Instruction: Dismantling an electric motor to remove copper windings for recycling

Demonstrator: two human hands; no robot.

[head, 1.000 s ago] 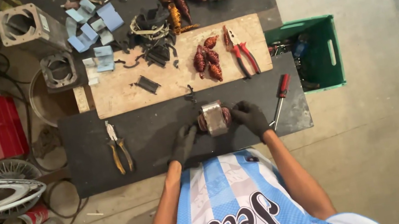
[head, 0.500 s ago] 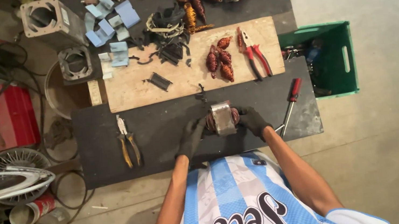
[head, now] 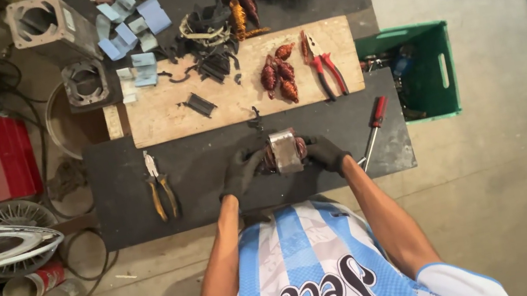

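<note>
Both black-gloved hands close on a small grey metal motor stator with coppery windings [head: 284, 151], which sits on the dark rubber mat [head: 211, 179] between them: the left hand [head: 241, 172] wraps its fingers round the left end, the right hand [head: 326, 153] clamps the right end, fingers curled tight against the metal. Just beyond the right fingertips lies a red-handled screwdriver [head: 373, 129], its shaft angled toward the wrist. Well off from the left fingers, yellow-handled pliers [head: 158, 187] rest on the same mat. Ahead of both sets of fingers — past the mat's far edge — a pale wooden board [head: 226, 100] carries a cluster of reddish copper wire bundles [head: 279, 73] and red-handled cutters [head: 324, 72]. Farther out from the right fingers stands a green plastic crate [head: 434, 71] on the concrete floor
</note>
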